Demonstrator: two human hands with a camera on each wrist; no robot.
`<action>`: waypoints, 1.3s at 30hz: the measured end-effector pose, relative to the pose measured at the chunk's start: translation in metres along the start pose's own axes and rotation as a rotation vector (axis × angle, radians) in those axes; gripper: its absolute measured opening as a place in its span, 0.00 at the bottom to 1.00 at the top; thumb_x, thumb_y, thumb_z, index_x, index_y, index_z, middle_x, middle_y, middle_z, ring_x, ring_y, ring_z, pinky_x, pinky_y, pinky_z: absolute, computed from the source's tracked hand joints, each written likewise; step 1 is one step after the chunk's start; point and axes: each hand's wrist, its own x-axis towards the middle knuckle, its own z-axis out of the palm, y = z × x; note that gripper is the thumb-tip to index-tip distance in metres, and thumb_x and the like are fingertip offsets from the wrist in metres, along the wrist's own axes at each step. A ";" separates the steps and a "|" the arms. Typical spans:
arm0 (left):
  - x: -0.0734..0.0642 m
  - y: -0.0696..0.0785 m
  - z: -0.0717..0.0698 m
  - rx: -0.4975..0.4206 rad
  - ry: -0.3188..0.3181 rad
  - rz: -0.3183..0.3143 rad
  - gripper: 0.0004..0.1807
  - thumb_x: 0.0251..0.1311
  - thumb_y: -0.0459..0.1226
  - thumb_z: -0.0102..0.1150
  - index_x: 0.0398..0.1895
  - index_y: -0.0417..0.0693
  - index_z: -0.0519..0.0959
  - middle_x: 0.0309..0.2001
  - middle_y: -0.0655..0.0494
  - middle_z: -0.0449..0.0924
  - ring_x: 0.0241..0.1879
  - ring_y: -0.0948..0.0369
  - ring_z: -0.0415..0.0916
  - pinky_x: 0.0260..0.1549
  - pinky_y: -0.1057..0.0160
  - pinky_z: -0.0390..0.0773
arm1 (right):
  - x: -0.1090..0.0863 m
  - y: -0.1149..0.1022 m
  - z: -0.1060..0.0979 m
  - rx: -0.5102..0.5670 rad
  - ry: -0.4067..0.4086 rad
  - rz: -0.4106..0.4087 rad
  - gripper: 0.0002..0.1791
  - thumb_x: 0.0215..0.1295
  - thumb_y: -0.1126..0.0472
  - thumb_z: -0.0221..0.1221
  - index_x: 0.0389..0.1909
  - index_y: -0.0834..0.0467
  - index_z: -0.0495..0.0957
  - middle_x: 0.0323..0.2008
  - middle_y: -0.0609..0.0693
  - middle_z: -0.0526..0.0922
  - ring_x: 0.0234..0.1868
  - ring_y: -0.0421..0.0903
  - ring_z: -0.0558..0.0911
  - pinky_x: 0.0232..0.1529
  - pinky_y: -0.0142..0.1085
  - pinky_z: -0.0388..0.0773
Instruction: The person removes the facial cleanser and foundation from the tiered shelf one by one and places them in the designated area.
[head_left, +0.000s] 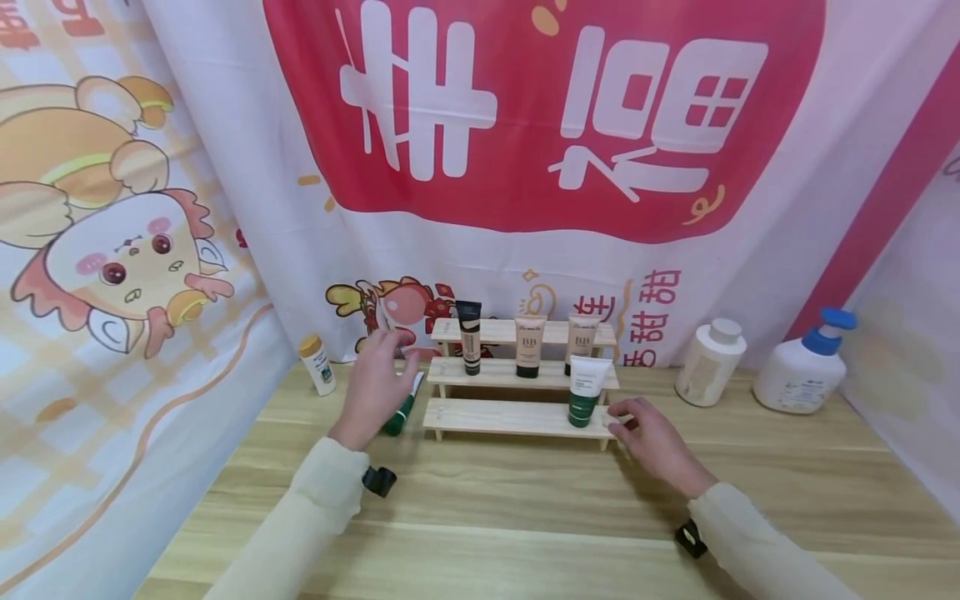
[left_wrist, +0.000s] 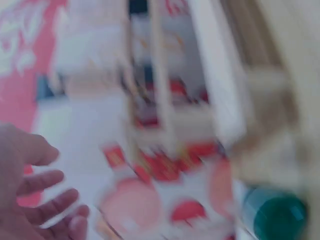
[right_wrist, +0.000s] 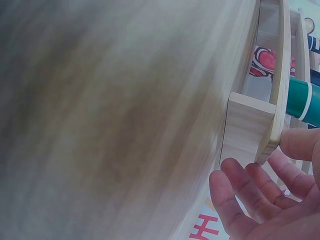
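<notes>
A three-tier wooden display rack (head_left: pixel 517 419) stands on the table. My left hand (head_left: pixel 378 387) hovers at its left side with fingers spread and holds nothing. Partly behind that hand, a green-and-white tube (head_left: pixel 397 417) is on the table beside the rack; its green end (left_wrist: pixel 280 217) shows in the left wrist view. My right hand (head_left: pixel 656 442) is at the right end of the lowest shelf, its thumb (right_wrist: pixel 299 144) touching the shelf corner and its fingers loosely bent. Near it, another green-and-white tube (head_left: pixel 585 392) stands on that shelf.
On the middle shelf stand a black tube (head_left: pixel 469 337) and two beige BB cream tubes (head_left: pixel 529 346). A small yellow-capped bottle (head_left: pixel 318 365) is at the left. A white bottle (head_left: pixel 711 362) and a blue-topped pump bottle (head_left: pixel 802 371) stand at the right. Printed cloth (head_left: pixel 525 125) hangs behind.
</notes>
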 end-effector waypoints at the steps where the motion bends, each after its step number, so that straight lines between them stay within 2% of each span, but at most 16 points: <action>1: -0.002 0.012 -0.002 -0.034 0.026 0.071 0.15 0.59 0.36 0.61 0.49 0.41 0.76 0.44 0.47 0.74 0.42 0.53 0.71 0.41 0.54 0.74 | 0.000 0.000 0.000 0.002 0.001 -0.006 0.12 0.64 0.65 0.60 0.47 0.63 0.77 0.45 0.58 0.76 0.41 0.50 0.78 0.40 0.44 0.78; 4: -0.006 0.045 -0.001 -0.125 0.056 0.279 0.16 0.57 0.33 0.62 0.49 0.41 0.76 0.45 0.50 0.74 0.42 0.56 0.73 0.42 0.59 0.75 | -0.001 0.001 0.000 0.005 0.012 -0.016 0.11 0.63 0.65 0.60 0.46 0.63 0.77 0.44 0.58 0.76 0.40 0.50 0.78 0.40 0.44 0.78; 6: -0.010 0.065 0.002 -0.174 0.043 0.387 0.17 0.58 0.34 0.62 0.51 0.42 0.76 0.46 0.51 0.74 0.45 0.58 0.72 0.46 0.62 0.74 | -0.001 0.001 0.000 0.007 0.020 -0.027 0.11 0.63 0.66 0.60 0.46 0.64 0.77 0.44 0.58 0.76 0.40 0.50 0.78 0.39 0.44 0.77; 9: -0.015 0.088 0.016 -0.217 0.012 0.497 0.18 0.58 0.35 0.61 0.52 0.43 0.75 0.49 0.52 0.75 0.50 0.59 0.71 0.52 0.64 0.71 | -0.001 0.003 0.000 0.006 0.027 -0.036 0.11 0.63 0.66 0.60 0.46 0.63 0.77 0.44 0.58 0.76 0.40 0.50 0.78 0.39 0.44 0.77; 11: -0.018 0.100 0.027 -0.241 -0.014 0.527 0.20 0.59 0.36 0.61 0.54 0.43 0.74 0.51 0.52 0.74 0.52 0.59 0.71 0.54 0.65 0.69 | 0.000 0.004 0.001 0.010 0.026 -0.035 0.11 0.63 0.66 0.60 0.46 0.63 0.77 0.44 0.58 0.76 0.40 0.50 0.78 0.39 0.44 0.77; 14: -0.022 0.113 0.048 -0.276 -0.046 0.539 0.23 0.58 0.36 0.63 0.57 0.45 0.73 0.53 0.54 0.72 0.53 0.61 0.69 0.55 0.67 0.67 | 0.001 0.004 0.001 0.016 0.012 -0.026 0.11 0.64 0.65 0.60 0.46 0.63 0.77 0.45 0.58 0.76 0.41 0.50 0.78 0.40 0.44 0.78; 17: -0.024 0.122 0.068 -0.282 -0.068 0.521 0.27 0.58 0.37 0.63 0.61 0.48 0.71 0.55 0.56 0.70 0.55 0.63 0.67 0.56 0.68 0.66 | 0.001 0.002 0.001 0.020 -0.002 -0.020 0.12 0.64 0.65 0.60 0.47 0.63 0.77 0.45 0.58 0.76 0.41 0.50 0.78 0.40 0.44 0.78; 19: -0.022 0.126 0.081 -0.271 -0.063 0.506 0.30 0.58 0.38 0.63 0.64 0.51 0.68 0.56 0.56 0.69 0.55 0.64 0.66 0.55 0.68 0.66 | 0.002 0.002 0.001 0.020 -0.001 -0.023 0.12 0.63 0.65 0.60 0.46 0.63 0.77 0.45 0.58 0.76 0.41 0.50 0.78 0.40 0.43 0.78; 23: -0.018 0.131 0.101 -0.245 -0.009 0.482 0.33 0.56 0.39 0.65 0.66 0.53 0.67 0.56 0.55 0.68 0.54 0.62 0.68 0.52 0.66 0.70 | 0.002 0.002 0.001 0.018 0.006 -0.025 0.12 0.63 0.65 0.60 0.46 0.63 0.77 0.45 0.57 0.76 0.41 0.50 0.78 0.40 0.43 0.78; 28: -0.015 0.129 0.120 -0.204 0.033 0.454 0.30 0.55 0.40 0.67 0.63 0.51 0.71 0.55 0.53 0.70 0.53 0.60 0.69 0.51 0.64 0.72 | 0.003 0.002 0.002 0.011 -0.001 -0.021 0.11 0.64 0.65 0.60 0.47 0.63 0.77 0.46 0.57 0.76 0.41 0.49 0.78 0.40 0.43 0.78; 32: -0.015 0.126 0.131 -0.207 0.051 0.440 0.28 0.55 0.40 0.67 0.61 0.51 0.72 0.53 0.54 0.72 0.51 0.60 0.70 0.51 0.63 0.72 | 0.002 0.001 0.002 0.009 -0.007 -0.021 0.12 0.64 0.65 0.59 0.47 0.63 0.77 0.46 0.57 0.76 0.41 0.49 0.78 0.40 0.43 0.78; 35: -0.016 0.127 0.138 -0.224 0.038 0.422 0.29 0.56 0.40 0.66 0.62 0.51 0.70 0.52 0.54 0.73 0.50 0.61 0.71 0.49 0.64 0.72 | 0.002 0.001 0.000 0.008 -0.003 -0.020 0.12 0.64 0.65 0.60 0.47 0.63 0.77 0.45 0.57 0.76 0.41 0.50 0.78 0.40 0.43 0.78; 39: -0.017 0.129 0.145 -0.253 -0.016 0.378 0.29 0.59 0.40 0.63 0.64 0.51 0.66 0.49 0.55 0.76 0.47 0.63 0.74 0.45 0.67 0.74 | 0.001 0.001 -0.001 0.003 0.004 -0.030 0.12 0.64 0.65 0.60 0.47 0.64 0.77 0.45 0.57 0.77 0.41 0.50 0.78 0.41 0.44 0.78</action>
